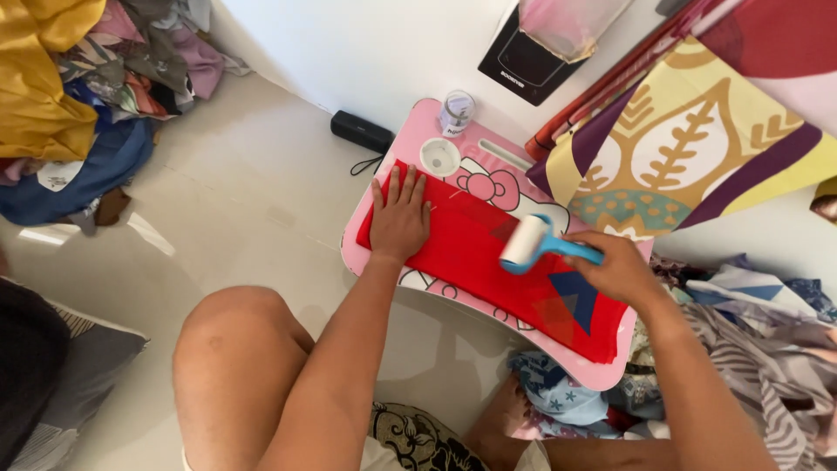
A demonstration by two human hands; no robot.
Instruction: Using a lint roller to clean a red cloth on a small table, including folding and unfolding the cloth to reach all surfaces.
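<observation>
Red cloth (475, 253), frame centre, with a dark blue triangle patch. Lint roller (532, 244): white drum, light blue handle. Pink lap table (602, 373) with a pink bow print. Mustard-yellow fabric (44, 70), upper left. Leaf-patterned yellow, purple and white cloth (697, 139), upper right.

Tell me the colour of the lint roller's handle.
Light blue; the lint roller has a white roll, seen in the head view.

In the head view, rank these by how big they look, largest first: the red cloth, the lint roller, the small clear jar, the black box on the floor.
1. Red cloth
2. Lint roller, held in the right hand
3. Black box
4. Clear jar

The roller and the box look close in size; the box lies farther away, so that order is unsure.
</observation>
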